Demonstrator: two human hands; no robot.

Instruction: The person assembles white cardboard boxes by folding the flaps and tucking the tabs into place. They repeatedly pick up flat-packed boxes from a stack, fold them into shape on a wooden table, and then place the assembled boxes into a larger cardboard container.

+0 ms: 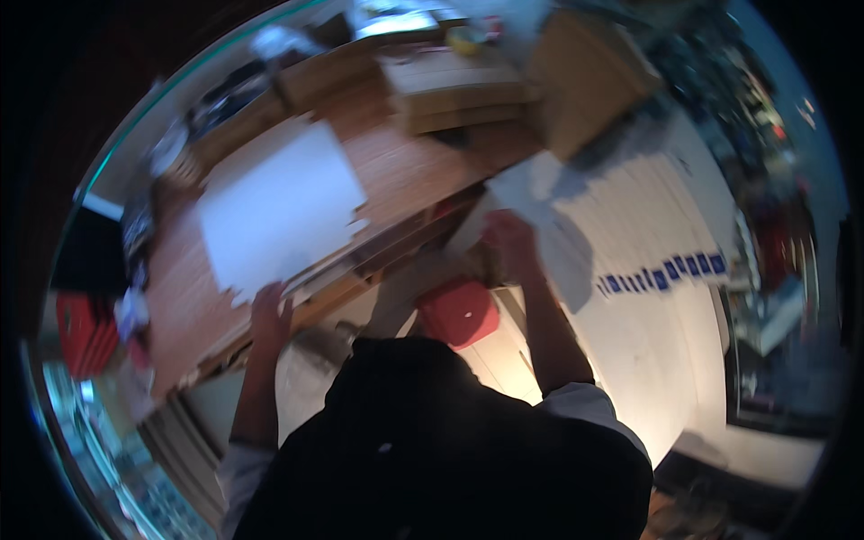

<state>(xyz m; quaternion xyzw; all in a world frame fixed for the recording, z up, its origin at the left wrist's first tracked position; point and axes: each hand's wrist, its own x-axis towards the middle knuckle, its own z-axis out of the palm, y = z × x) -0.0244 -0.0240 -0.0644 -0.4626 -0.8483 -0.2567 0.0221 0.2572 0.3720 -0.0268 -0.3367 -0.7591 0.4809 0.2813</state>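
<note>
A flat white card blank point(279, 202) with notched edges lies on the wooden desk at the left. My left hand point(270, 310) is at its near edge, thumb apart from the fingers; it seems to touch the edge without gripping. My right hand point(511, 238) is over the left edge of the white table, its fingers smeared by motion, so whether it holds anything is unclear. To the right of it, overlapping white card sheets point(630, 211) spread in a row, with blue patches along their near ends.
A red stool or bin point(457, 312) stands between desk and table. Stacked flat cardboard boxes point(459, 90) and a large brown carton point(585, 81) stand at the back. A red stack point(84, 333) is at far left. A desk shelf point(396, 243) runs below the desktop.
</note>
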